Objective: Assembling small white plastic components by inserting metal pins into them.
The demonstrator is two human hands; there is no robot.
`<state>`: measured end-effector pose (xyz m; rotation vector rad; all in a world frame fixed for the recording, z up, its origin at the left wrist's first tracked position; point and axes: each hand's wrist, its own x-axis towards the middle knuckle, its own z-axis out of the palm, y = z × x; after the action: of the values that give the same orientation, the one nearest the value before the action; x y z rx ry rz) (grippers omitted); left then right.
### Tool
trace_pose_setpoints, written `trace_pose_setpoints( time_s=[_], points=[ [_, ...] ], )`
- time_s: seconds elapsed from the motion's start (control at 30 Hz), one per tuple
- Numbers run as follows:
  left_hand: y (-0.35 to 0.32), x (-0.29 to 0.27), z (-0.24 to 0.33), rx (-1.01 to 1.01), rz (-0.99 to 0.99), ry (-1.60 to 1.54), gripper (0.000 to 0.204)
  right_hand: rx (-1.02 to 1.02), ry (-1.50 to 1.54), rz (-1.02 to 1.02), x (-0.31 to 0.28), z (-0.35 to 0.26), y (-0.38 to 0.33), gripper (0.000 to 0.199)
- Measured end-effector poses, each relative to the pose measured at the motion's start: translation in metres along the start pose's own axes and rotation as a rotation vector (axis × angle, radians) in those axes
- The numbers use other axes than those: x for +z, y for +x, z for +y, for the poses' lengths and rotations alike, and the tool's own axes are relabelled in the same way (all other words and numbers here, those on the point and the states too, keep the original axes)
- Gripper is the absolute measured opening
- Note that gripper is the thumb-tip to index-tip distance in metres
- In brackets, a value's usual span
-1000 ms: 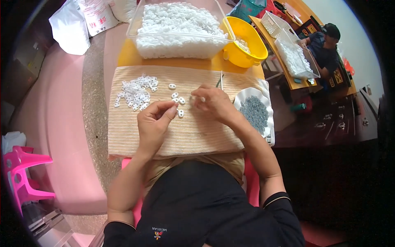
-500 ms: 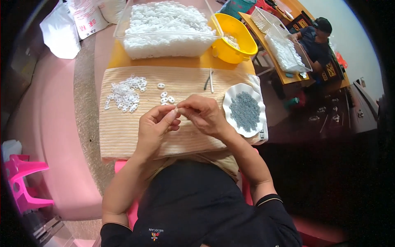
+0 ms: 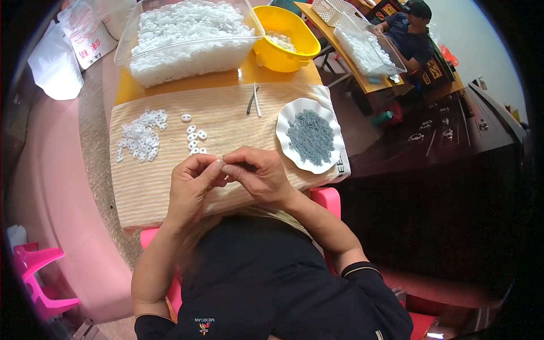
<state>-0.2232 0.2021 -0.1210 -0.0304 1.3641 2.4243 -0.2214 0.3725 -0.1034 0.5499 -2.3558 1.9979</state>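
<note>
My left hand and my right hand meet fingertip to fingertip over the near part of the towel. Both are closed in a pinch, and whatever they grip is too small and covered to name. Just beyond the fingers lies a short row of white oval pieces with two holes. A larger heap of white holed pieces is to the left. On the right, a white scalloped dish holds many small grey translucent pieces. Two thin sticks, a white one and a dark one, lie crossed farther back.
A striped towel covers the near tabletop. Behind it stand a clear bin full of white pieces and a yellow basin. A person sits at another table, far right. A pink stool stands at the left.
The whole view has shifted, so the table appears farther left and slightly turned. My hands stay pinched together, now nearer the towel's front edge, and more white pieces show beyond them.
</note>
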Motion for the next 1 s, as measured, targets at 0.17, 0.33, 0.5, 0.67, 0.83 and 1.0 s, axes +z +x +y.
trace_pose_setpoints(
  time_s=[0.17,0.33,0.5,0.67,0.83,1.0],
  points=[
    [-0.002,0.002,-0.004,-0.019,0.000,0.014,0.013,-0.064,-0.103,0.042,-0.001,0.002,-0.006,0.008],
    [-0.004,0.005,-0.011,-0.023,-0.028,0.004,0.012,-0.155,-0.208,0.047,-0.008,-0.002,-0.013,0.008],
    [-0.008,0.011,-0.009,-0.082,0.004,-0.037,0.012,-0.210,-0.443,0.120,-0.046,-0.016,-0.022,0.013],
    [-0.008,0.011,-0.012,-0.087,-0.006,-0.030,0.011,-0.063,-0.720,0.176,-0.099,-0.005,-0.026,0.017],
    [-0.008,0.011,-0.016,-0.090,-0.024,-0.012,0.011,0.032,-0.949,0.081,-0.119,0.005,-0.025,0.016],
    [-0.007,0.012,-0.019,-0.092,-0.026,-0.038,0.009,0.094,-1.022,0.038,-0.120,0.012,-0.018,0.014]
  ],
)
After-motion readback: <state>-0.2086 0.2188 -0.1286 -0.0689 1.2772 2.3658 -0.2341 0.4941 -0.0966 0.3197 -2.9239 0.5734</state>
